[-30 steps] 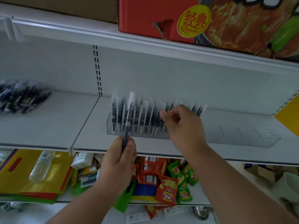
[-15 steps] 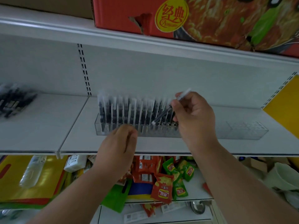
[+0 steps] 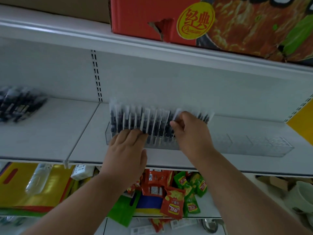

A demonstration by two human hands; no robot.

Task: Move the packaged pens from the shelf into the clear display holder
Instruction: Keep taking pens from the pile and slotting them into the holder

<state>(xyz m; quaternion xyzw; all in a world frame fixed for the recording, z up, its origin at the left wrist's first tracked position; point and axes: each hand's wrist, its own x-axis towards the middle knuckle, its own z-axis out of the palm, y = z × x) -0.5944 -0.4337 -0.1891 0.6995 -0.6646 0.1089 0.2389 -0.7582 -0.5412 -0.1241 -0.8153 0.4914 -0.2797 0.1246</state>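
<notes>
Your right hand (image 3: 191,131) pinches the top of 1 packaged pen (image 3: 177,116) between thumb and fingertips, over the middle of the clear display holder (image 3: 254,145). Judging by the angle, the pen is partly in; guide it straight down into its slot instead of leaning it on its neighbours, and release only once it stands by itself. Your left hand (image 3: 128,150) lies with fingers extended against the front of the standing pens (image 3: 135,121), holding nothing. Use it to keep that row upright and the holder steady while the right hand works, pressing lightly so the thin packets do not buckle.

The holder sits on the shelf (image 3: 50,136) near its front edge. Its left half is packed with upright pens, and the right half shows only bare compartments, so later pens should fill rightward. A blurred pile of loose pens (image 3: 18,106) lies at the shelf's left end, well apart from the holder; that is your remaining stock. A red carton (image 3: 135,17) stands on the shelf above.
</notes>
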